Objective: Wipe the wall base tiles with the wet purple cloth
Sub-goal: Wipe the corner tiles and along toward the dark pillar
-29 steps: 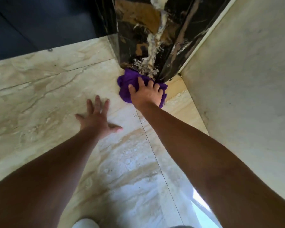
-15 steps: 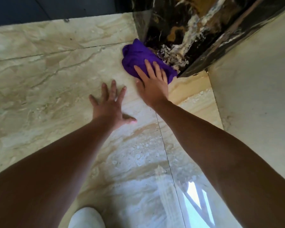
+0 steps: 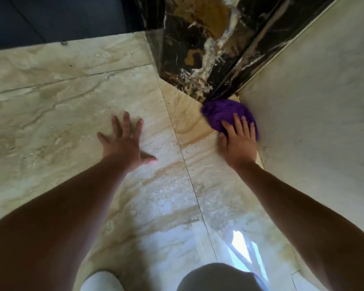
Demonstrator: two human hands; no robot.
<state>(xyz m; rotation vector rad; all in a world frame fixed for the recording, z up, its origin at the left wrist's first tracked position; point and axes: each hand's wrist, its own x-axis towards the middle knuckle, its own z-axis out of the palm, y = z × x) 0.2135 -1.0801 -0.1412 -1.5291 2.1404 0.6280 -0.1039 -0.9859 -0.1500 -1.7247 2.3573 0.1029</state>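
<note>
The purple cloth (image 3: 223, 113) lies bunched in the corner where the black marble base tile (image 3: 200, 66) meets the pale wall (image 3: 315, 97). My right hand (image 3: 239, 141) presses flat on the cloth's near side, fingers spread over it. The cloth touches the foot of the black tile and the bottom of the pale wall. My left hand (image 3: 124, 141) rests flat on the beige marble floor (image 3: 51, 114), fingers apart, holding nothing.
A dark floor area (image 3: 51, 17) lies beyond the beige tiles at the top left. A grout line (image 3: 189, 177) runs between my arms. My knees (image 3: 216, 278) show at the bottom edge, beside a bright window reflection (image 3: 242, 246).
My right hand has slid the cloth to the right along the black tile's foot, from its left corner into the corner by the pale wall. The left hand stays planted.
</note>
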